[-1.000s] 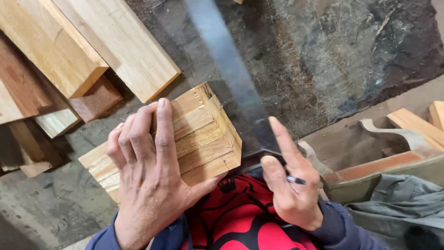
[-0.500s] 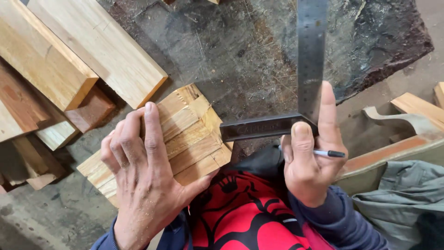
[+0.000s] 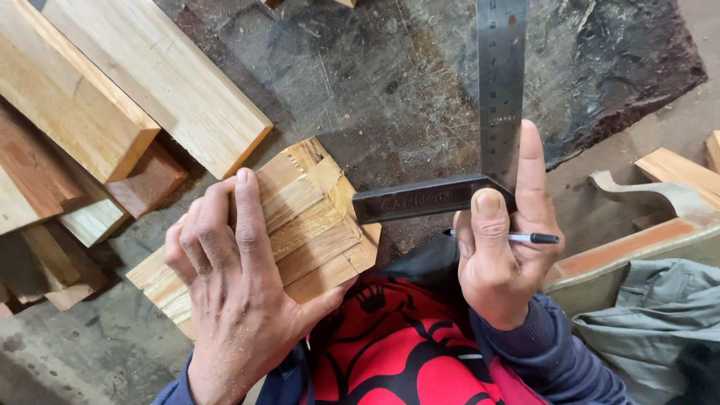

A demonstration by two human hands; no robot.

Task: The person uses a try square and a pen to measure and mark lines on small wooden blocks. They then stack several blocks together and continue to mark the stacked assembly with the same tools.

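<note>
The left hand (image 3: 232, 289) lies flat, fingers spread, pinning the stacked wood strips (image 3: 307, 225) on the lap, while the right hand (image 3: 499, 259) grips a try square (image 3: 480, 172) and seemingly a pen (image 3: 525, 238), poised for squaring against the ends

Left hand (image 3: 232, 300): bare, no glove, ring or watch; fine pale sawdust specks over the back and knuckles, short nails. Right hand (image 3: 501, 255): bare as well, short nails, wrist covered by the ribbed cuff of a dark navy-blue knit sleeve (image 3: 551, 356). Torso: red top with a bold black web-and-spider print (image 3: 397, 352), its sleeves the same navy.
</note>
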